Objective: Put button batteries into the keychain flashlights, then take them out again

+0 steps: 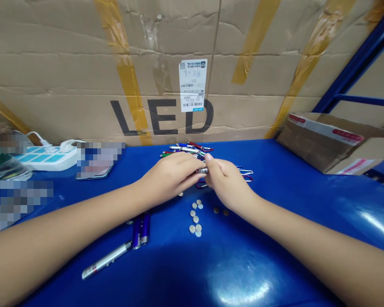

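My left hand [174,172] and my right hand [228,179] meet at the middle of the blue table, fingers closed around a silver penlight [201,171]. Only a short printed part of it shows between the fingers. Behind and under the hands lies a pile of coloured penlights with carabiner clips [187,149], partly hidden. Several button cells [196,219] are scattered in front of the hands, and two darker ones [220,212] lie below my right wrist. Near my left forearm are a silver penlight [107,260] and two blue-purple penlight tubes [141,232].
A large cardboard box [166,76] marked LED stands behind the blue table [291,268]. An open small carton [323,145] sits at the right, by a blue metal frame [355,59]. At the left are a power strip [48,158] with plugs and a partly blurred phone-like object [97,164].
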Available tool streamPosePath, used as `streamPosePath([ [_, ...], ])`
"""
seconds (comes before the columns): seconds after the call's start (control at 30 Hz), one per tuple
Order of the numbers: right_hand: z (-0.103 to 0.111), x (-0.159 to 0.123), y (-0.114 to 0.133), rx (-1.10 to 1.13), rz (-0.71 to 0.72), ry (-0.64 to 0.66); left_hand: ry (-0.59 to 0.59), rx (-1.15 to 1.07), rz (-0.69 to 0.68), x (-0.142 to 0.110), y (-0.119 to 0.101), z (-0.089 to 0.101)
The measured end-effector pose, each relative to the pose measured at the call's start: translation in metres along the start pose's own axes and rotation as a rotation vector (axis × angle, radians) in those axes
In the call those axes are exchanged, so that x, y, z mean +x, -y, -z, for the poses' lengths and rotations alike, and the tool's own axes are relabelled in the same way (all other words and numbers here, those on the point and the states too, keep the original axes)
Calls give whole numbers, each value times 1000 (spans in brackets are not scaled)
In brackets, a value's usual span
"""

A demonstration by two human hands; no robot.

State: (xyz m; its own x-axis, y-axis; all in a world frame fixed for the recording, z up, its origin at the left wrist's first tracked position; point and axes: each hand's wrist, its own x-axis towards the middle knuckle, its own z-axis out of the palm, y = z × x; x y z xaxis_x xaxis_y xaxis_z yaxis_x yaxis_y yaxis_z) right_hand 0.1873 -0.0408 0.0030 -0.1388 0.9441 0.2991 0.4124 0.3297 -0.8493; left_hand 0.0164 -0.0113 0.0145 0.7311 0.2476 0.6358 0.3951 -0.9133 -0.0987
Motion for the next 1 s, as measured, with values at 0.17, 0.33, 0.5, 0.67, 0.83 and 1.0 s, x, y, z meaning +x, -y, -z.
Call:
streamPosePath([
  [0.17, 6, -1, -1, -129, 133, -17, 47, -167, 179, 5, -5, 2],
  [0.33, 28, 0, 3, -320, 355, 80, 30, -255, 297, 8, -5, 6],
  [0.5, 46, 6, 0, -759, 511, 245, 57, -338, 294, 6, -3, 9],
  [0.67, 34, 4, -3, -617, 424, 255, 69, -246, 189, -1, 3, 6],
  [0.83, 20, -2, 6, 108, -65, 395, -87, 73, -141, -5, 11, 5],
  [1.0, 21, 0, 9, 152, -120, 408, -60, 50, -118, -1, 11, 8],
])
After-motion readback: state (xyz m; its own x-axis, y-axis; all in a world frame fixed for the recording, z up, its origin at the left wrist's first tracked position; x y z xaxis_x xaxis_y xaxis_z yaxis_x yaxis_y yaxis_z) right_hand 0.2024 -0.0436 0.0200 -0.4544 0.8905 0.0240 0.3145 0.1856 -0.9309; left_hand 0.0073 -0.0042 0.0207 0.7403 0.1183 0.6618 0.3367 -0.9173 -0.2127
